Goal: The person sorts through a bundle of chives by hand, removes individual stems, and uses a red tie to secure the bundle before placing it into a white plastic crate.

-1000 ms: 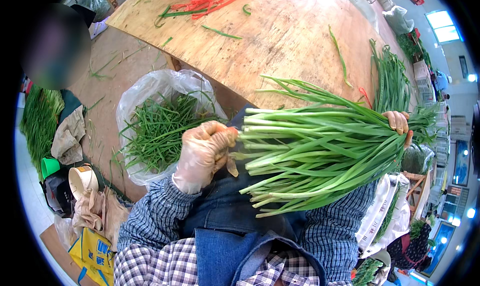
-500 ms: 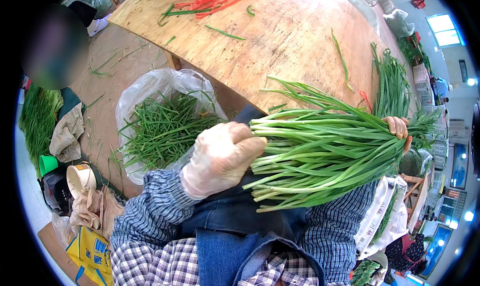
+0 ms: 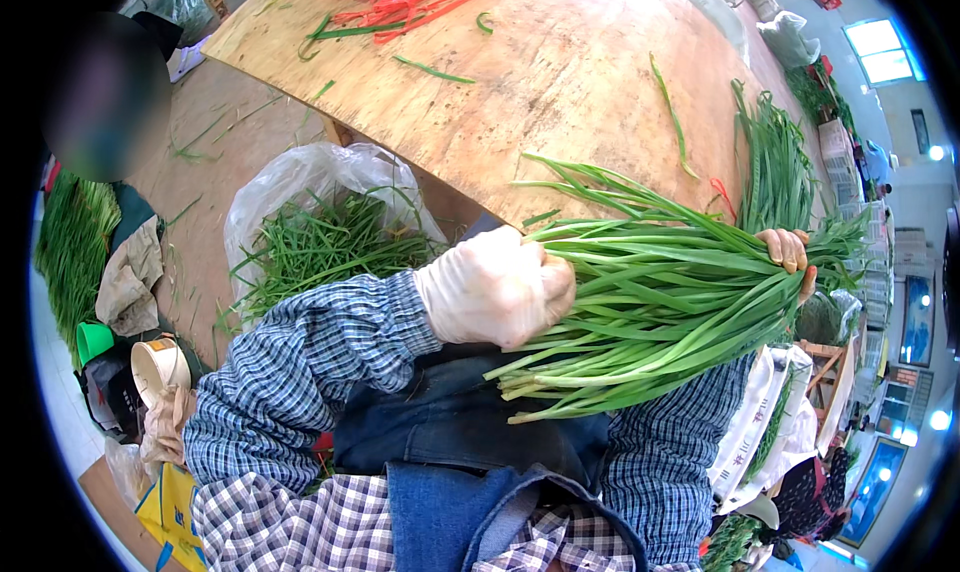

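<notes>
A large bunch of garlic chives (image 3: 660,292) lies across in front of me, its pale stem ends to the left and its green leaves to the right. At the leaf end, the fingers of my right hand (image 3: 785,250) wrap round the bunch from beneath; my right forearm runs under it. My left hand (image 3: 495,290), in a pale thin glove, is closed in a fist at the stem ends and covers some of them. What its fingers pinch, if anything, is hidden.
Ahead stands a wooden table (image 3: 560,92) with red netting (image 3: 400,2), loose leaves and another chive bunch (image 3: 775,167). Left of my hands sits a clear plastic bag (image 3: 255,202) of green trimmings (image 3: 330,242). A cream bucket (image 3: 160,367) and piled greens (image 3: 85,242) are farther left.
My left hand has moved right and slightly up, from just beside the stem ends to over them. My right hand keeps its hold on the bunch. The whole view has shifted a little.
</notes>
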The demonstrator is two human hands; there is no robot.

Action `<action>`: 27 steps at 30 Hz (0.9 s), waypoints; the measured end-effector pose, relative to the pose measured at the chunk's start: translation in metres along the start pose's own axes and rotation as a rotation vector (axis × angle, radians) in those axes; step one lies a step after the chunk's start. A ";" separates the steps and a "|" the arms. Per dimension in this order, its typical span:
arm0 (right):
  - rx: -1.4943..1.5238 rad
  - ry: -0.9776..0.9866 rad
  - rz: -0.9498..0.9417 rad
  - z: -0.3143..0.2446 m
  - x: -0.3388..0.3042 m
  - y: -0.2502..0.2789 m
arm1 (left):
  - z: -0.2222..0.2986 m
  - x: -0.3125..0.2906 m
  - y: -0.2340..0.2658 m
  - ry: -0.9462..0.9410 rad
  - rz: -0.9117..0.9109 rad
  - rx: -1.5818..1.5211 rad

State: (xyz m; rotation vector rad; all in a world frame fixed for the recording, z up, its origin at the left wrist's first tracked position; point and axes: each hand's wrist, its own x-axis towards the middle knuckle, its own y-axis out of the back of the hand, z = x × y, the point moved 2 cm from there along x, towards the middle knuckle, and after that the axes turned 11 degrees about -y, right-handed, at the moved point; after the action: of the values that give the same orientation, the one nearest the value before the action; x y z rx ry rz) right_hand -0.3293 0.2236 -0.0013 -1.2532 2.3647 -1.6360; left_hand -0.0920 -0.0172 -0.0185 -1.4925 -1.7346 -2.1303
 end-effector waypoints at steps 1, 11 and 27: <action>-0.008 0.006 0.004 -0.001 -0.002 0.000 | 0.001 -0.002 0.002 -0.007 0.004 -0.007; 0.031 -0.006 -0.008 -0.009 0.005 -0.010 | 0.012 -0.162 0.110 1.474 0.292 -0.580; -0.226 -0.452 0.055 -0.022 0.044 -0.143 | 0.020 0.025 0.014 0.574 -0.026 -1.534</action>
State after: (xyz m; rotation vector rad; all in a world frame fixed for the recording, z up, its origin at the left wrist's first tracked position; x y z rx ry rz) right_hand -0.2825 0.1947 0.1400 -1.3951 2.3060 -0.9561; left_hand -0.0850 0.0051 0.0071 -0.5383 0.2999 -3.4638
